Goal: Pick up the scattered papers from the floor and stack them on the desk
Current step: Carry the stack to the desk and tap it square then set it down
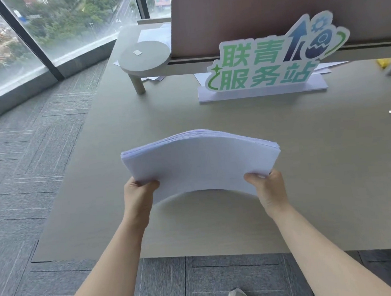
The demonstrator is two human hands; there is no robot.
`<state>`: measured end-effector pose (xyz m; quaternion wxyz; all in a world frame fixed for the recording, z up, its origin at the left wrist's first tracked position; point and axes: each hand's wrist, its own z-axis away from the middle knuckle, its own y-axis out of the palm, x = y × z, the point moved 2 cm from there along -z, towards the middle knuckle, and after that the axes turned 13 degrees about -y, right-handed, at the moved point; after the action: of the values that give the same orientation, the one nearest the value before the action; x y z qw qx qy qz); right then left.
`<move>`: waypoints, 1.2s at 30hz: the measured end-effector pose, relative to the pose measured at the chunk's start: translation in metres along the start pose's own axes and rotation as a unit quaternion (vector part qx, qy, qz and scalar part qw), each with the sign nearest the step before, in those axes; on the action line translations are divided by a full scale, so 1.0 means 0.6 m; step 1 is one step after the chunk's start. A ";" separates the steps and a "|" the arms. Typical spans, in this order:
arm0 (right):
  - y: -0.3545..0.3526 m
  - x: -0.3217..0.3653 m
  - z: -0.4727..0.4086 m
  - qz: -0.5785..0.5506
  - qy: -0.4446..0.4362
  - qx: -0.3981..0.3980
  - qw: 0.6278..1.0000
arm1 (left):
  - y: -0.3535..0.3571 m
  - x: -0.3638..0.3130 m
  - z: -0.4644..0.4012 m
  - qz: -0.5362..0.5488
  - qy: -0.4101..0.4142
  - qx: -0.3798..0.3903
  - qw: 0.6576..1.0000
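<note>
Gripping a bowed paper stack (200, 161), left hand (138, 193) and right hand (268, 188) above grey desk (286, 199), carpeted floor (28, 159).

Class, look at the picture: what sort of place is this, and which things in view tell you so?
Probably an upper-floor office: a desk with a partition screen, a standing sign, and glass walls overlooking streets below.

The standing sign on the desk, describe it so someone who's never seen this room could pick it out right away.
Start at the wide grey desk and look to its far side, where a brown partition panel rises. The standing sign is just in front of that panel on a flat white base, right of the round raised shelf. It alone carries large green characters, a dark blue arrow and gears.
</note>
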<state>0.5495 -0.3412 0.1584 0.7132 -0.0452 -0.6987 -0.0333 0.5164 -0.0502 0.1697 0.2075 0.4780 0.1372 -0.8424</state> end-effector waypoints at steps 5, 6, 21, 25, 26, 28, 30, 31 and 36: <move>-0.008 -0.021 0.011 0.029 0.018 0.044 0.998 | -0.012 0.036 0.000 -0.027 -0.011 0.023 0.999; -0.007 -0.029 0.014 0.033 0.022 0.052 0.998 | -0.014 0.046 -0.002 -0.033 -0.015 0.025 0.999; 0.008 0.019 -0.041 0.100 0.003 0.019 0.995 | -0.023 0.036 -0.009 -0.044 -0.026 0.044 0.998; 0.009 0.045 -0.060 0.059 0.015 0.018 0.998 | -0.023 0.038 0.001 0.000 -0.036 0.055 0.998; 0.009 0.049 -0.061 0.030 0.024 0.007 0.999 | -0.023 0.039 0.004 0.017 -0.040 0.056 0.997; 0.010 0.050 -0.060 -0.046 0.052 -0.034 0.997 | -0.021 0.042 0.011 0.047 -0.047 0.052 0.996; 0.016 0.048 -0.048 -0.119 0.084 -0.078 0.986 | -0.014 0.043 0.022 0.077 -0.055 0.043 0.995; 0.022 0.048 -0.040 -0.148 0.096 -0.086 0.980 | -0.010 0.043 0.027 0.092 -0.059 0.038 0.993; 0.080 0.061 0.002 -0.196 0.115 -0.016 0.974 | 0.033 0.042 0.056 0.149 -0.058 0.019 0.987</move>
<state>0.5541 -0.2927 0.1943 0.7675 0.0858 -0.6066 -0.1887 0.4891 -0.0875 0.1643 0.3295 0.4477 0.0363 -0.8305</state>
